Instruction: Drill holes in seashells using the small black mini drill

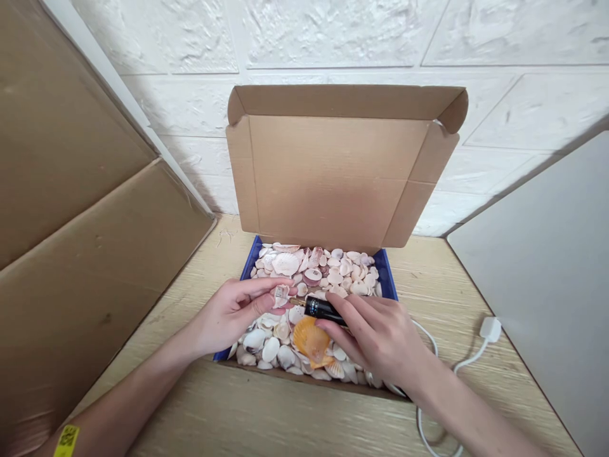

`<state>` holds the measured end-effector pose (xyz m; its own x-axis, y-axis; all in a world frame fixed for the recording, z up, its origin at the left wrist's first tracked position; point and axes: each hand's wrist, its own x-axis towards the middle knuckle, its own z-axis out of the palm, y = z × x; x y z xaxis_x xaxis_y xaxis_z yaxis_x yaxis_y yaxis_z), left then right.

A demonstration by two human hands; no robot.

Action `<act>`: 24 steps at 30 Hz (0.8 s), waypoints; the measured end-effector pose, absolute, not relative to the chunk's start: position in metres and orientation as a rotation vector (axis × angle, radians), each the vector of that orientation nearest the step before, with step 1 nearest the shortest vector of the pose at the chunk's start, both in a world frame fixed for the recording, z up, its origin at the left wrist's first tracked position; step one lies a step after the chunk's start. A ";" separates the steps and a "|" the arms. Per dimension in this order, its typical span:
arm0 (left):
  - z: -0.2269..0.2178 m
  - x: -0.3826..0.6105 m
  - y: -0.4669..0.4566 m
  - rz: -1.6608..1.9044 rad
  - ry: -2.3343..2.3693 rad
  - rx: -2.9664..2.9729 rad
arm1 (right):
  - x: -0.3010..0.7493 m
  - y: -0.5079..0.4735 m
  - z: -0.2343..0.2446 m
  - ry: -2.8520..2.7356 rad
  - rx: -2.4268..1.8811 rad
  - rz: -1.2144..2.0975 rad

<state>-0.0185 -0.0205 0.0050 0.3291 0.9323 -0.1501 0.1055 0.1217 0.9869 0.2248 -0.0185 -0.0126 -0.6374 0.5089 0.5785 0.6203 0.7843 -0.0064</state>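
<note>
Between the thumb and fingers of my left hand [240, 314] is a small whitish seashell [281, 296]. My right hand [380, 333] is closed around a black mini electric drill [323, 309] with a brass-coloured chuck. The drill's tip points left at the shell; whether it touches cannot be made out. Both hands are over an open cardboard box [391, 279] with blue sides, filled with many pale shells [271, 349]. A large orange scallop shell [311, 339] lies below the drill, and a brownish-purple shell [312, 277] lies behind it.
The box's brown lid [328, 171] stands raised against the white brick wall [333, 35]. A white cable [469, 362] with a plug [490, 329] lies on the wooden table [228, 406] at right. Cardboard [95, 266] stands on the left, a white panel [547, 266] on the right.
</note>
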 end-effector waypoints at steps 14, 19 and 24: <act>0.007 -0.016 -0.020 0.850 1.045 1.322 | 0.225 -0.018 -0.012 -2.350 -0.828 -0.281; 0.008 -0.016 -0.020 0.845 1.082 1.314 | 0.225 -0.018 -0.012 -2.344 -0.837 -0.287; 0.009 -0.015 -0.021 0.824 1.154 1.354 | 0.224 -0.017 -0.010 -2.329 -0.847 -0.301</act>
